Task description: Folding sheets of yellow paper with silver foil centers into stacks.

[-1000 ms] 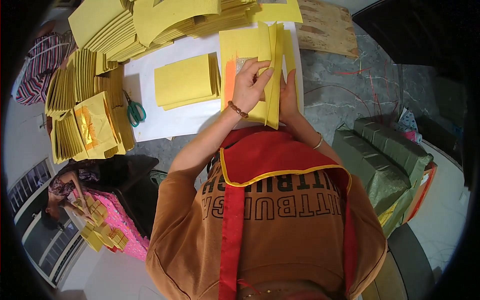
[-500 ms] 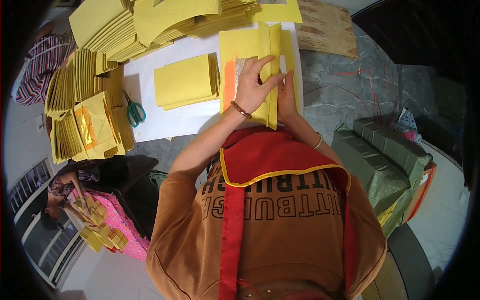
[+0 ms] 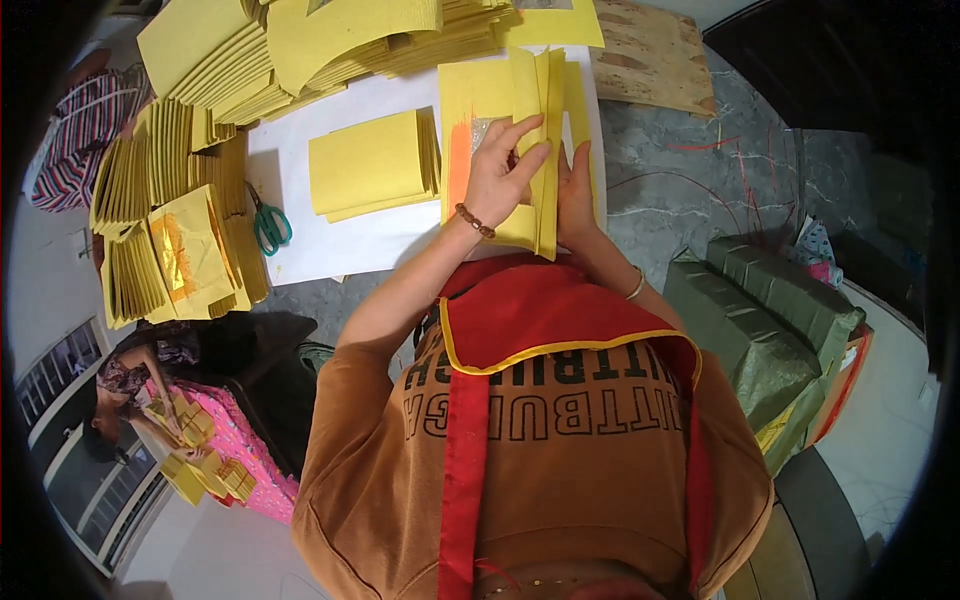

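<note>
A stack of yellow paper sheets lies before me, with an orange-smeared patch and a shiny silvery patch on top. A folded yellow paper strip stands up along its right part, several layers thick. From the left, my left hand reaches onto this strip, its thumb and index finger closed at the fold and its other fingers curled and partly hidden. On the strip's right side my right hand rests against the paper, fingers stretched upward and the thumb a little apart. Bracelets circle both wrists.
A small pile of folded yellow papers lies on the white tabletop. Green-handled scissors lie left of it. Tall yellow stacks line the far and left sides. Green wrapped bundles stand right. Another person handles yellow papers at lower left.
My left hand has shifted slightly left and down, its thumb now lower on the fold. The folded strip's layers have spread a little to the left. My right hand has barely moved.
</note>
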A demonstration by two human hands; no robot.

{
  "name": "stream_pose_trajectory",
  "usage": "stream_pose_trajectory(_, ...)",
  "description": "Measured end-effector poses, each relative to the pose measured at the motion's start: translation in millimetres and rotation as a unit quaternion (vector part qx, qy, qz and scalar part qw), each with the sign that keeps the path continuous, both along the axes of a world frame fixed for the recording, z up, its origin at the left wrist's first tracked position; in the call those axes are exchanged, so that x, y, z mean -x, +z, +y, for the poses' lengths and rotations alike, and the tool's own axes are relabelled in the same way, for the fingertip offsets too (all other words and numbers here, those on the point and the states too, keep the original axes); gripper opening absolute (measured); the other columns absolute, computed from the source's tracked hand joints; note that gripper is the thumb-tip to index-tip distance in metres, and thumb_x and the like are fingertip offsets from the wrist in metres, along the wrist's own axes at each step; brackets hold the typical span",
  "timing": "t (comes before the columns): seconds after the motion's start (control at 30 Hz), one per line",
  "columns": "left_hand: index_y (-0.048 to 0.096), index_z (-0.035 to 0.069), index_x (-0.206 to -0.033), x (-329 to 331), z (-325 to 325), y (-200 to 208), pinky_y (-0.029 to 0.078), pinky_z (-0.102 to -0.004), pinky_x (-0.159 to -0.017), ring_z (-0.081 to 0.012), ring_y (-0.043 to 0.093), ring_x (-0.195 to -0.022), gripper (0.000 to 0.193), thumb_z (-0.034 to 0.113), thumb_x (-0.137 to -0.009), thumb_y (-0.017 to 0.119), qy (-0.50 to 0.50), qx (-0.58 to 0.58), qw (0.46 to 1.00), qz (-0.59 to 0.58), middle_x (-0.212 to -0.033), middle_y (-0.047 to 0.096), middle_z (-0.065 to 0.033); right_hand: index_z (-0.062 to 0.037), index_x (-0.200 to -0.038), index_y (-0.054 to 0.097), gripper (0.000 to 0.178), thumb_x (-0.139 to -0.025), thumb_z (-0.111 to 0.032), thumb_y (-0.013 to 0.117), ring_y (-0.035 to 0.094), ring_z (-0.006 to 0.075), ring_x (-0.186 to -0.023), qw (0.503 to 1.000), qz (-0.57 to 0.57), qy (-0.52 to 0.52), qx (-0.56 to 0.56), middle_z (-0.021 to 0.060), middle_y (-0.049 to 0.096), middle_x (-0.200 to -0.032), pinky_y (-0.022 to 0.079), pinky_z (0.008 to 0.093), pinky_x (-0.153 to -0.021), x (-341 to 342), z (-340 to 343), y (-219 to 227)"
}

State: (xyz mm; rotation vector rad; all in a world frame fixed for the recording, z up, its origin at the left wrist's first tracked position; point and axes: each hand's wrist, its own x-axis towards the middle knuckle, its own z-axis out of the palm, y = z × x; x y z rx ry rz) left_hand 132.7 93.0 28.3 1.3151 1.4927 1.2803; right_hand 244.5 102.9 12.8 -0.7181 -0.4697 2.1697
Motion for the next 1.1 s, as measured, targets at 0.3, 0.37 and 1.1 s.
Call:
stream_pose_trajectory(0.3,0.056,-0.002,-0.091,-0.6,0.8,-9.4,0.037,-0.0235,-0.056,-0.0099,0.042,-0.062,0.012,0.008,-0.084,0.055,0.049,0.011,0.996,-0.07,-0.084,0.051,-0.0044,-0.0128,-0.133,0.031,0.065,-0.09,-0.059,0.014,0.049,0.0145,-0.104,1.0,-0.021,0.009,0.013,0.0041,0.047,-0.12,0.041,0.0298,-0.089,-1.2,0.5,5.3)
stream_pose_trajectory(0.37,0.057,-0.001,-0.091,-1.5,-1.1,-10.4,0.037,-0.0237,-0.056,-0.0098,0.043,-0.063,0.012,0.008,-0.084,0.055,0.053,0.032,0.995,-0.073,-0.084,0.051,-0.0048,-0.0125,-0.134,0.03,0.065,-0.09,-0.059,0.014,0.048,0.0147,-0.106,1.0,-0.017,0.005,0.008,0.0042,0.047,-0.121,0.04,0.03,-0.091,0.0,0.0,6.4)
stream_pose_trajectory(1.1,0.057,0.003,-0.112,-3.9,-1.2,15.1,0.042,-0.0227,-0.052,-0.0106,0.048,-0.063,0.043,0.015,-0.073,0.071,0.009,0.02,1.0,0.013,-0.097,0.05,-0.008,-0.0133,-0.136,0.026,0.069,-0.088,-0.062,0.017,0.047,0.0163,-0.11,0.999,-0.026,0.015,0.034,0.0055,0.045,-0.124,0.04,0.0312,-0.092,-0.6,-0.5,8.6)
